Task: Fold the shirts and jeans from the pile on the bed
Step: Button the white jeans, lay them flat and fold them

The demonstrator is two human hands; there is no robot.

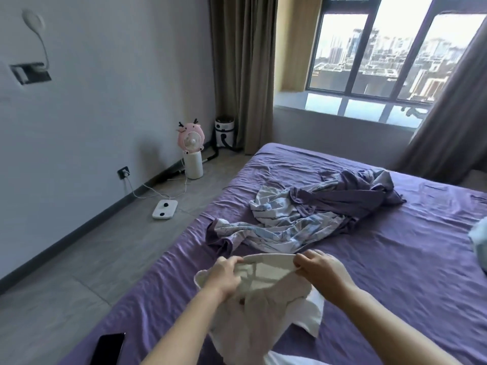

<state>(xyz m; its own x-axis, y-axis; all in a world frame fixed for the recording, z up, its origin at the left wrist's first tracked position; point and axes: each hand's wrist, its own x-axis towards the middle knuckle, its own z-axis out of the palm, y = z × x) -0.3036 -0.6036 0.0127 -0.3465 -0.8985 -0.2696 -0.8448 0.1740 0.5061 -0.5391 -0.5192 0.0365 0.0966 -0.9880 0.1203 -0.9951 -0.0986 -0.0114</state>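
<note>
I hold a cream-white garment [266, 272] up over the near part of the purple bed [395, 259]. My left hand [226, 275] pinches its upper edge on the left, and my right hand [319, 270] pinches the same edge on the right, so the edge stretches between them. The rest of the cloth hangs down onto the sheet. Beyond it lies a rumpled pile [303, 214] of purple and white-blue printed fabric in the middle of the bed.
A black phone [108, 347] lies at the bed's near left edge. A light blue cloth [478, 238] shows at the right border. On the floor to the left stand a pink fan [191, 151], a white scale [165, 209] and cables.
</note>
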